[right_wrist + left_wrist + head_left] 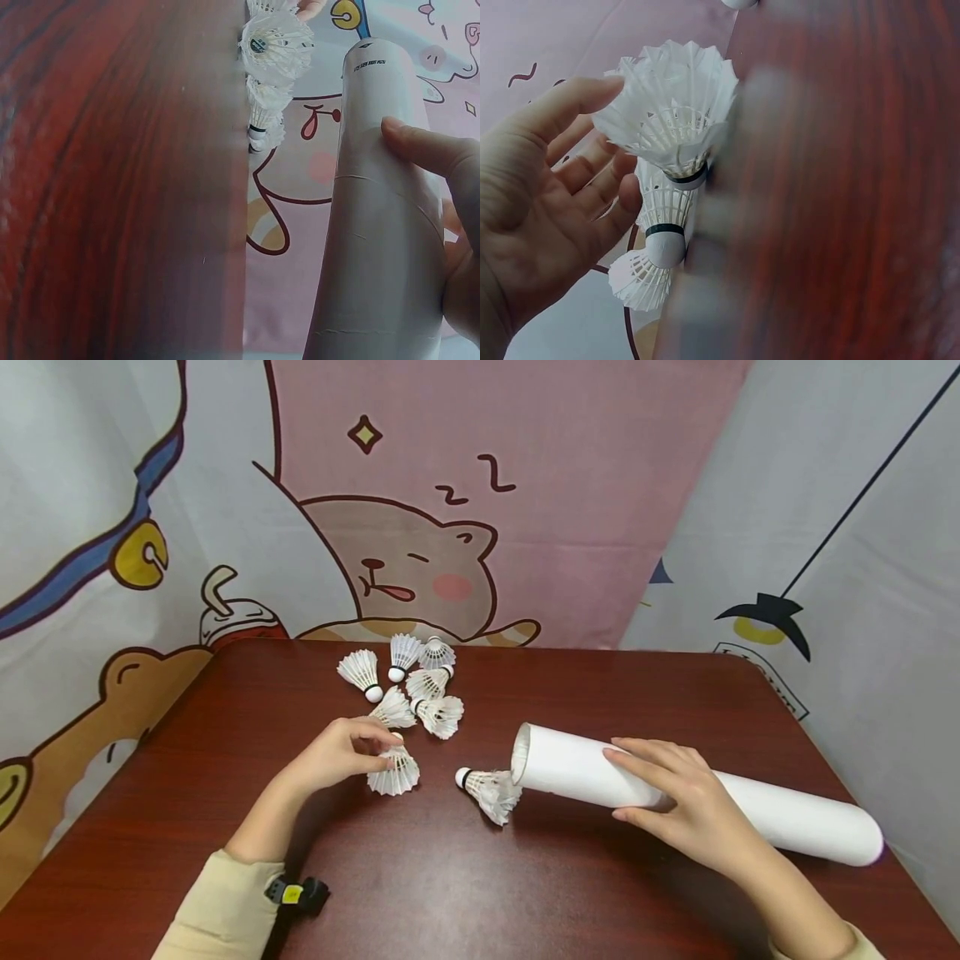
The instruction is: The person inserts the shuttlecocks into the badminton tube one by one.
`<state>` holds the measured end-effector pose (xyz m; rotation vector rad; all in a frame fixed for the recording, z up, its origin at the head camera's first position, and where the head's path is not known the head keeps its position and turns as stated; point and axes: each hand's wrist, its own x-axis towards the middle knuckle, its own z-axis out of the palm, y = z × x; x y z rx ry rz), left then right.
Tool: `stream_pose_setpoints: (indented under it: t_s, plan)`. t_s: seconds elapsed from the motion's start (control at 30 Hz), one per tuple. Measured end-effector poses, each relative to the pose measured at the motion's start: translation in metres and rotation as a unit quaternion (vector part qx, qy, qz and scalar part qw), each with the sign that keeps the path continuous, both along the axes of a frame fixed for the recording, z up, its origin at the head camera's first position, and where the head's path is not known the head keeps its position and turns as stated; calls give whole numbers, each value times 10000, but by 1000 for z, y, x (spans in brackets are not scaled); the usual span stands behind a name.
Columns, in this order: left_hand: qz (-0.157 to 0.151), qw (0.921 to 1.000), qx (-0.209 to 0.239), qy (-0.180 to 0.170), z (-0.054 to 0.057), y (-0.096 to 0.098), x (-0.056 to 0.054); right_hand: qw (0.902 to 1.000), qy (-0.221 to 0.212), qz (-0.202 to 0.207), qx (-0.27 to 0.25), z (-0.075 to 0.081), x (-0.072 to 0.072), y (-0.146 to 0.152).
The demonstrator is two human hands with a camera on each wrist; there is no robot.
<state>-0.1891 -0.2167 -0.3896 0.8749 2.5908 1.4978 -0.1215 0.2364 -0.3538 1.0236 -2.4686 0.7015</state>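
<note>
My left hand (pixel 341 752) is at the nearest shuttlecock (pixel 397 774) of a loose group. In the left wrist view its thumb lies by the feather rim of a shuttlecock (pixel 671 105), and the other fingers curve loosely behind; firm contact is not visible. My right hand (pixel 686 797) holds a long white tube (pixel 577 764), thumb on one side and fingers on the other. The tube's open mouth faces left. Just beside that mouth lies another shuttlecock (pixel 491 793), its cork pointing left and its feathers partly overlapped by the rim.
Several more white shuttlecocks (pixel 438 716) lie on the dark red wooden table (pixel 450 877), beyond my left hand. Behind the table hangs a cartoon-printed cloth (pixel 585 510). A strap with a small black device (pixel 300 893) sits at the left sleeve cuff.
</note>
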Motion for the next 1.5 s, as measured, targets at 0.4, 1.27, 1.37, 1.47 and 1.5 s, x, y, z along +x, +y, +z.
stream_pose_setpoints:
  t_s: [0.4,1.27,1.37,1.47,1.5]
  plan:
    - [651,9957,255,604,34,9,18,10000,56,54,34,0,-2,-2]
    - [849,9796,1087,1460,57,43,18,10000,24,-62,-2,3,1,0]
    - [741,9775,1303,1487,57,48,15,10000,40,-73,-5,4,1,0]
    - [755,9758,1529,1370,52,54,8,10000,31,-77,1,4,1,0]
    - [772,9756,1582,1313,50,57,6,10000,25,-73,-1,4,1,0]
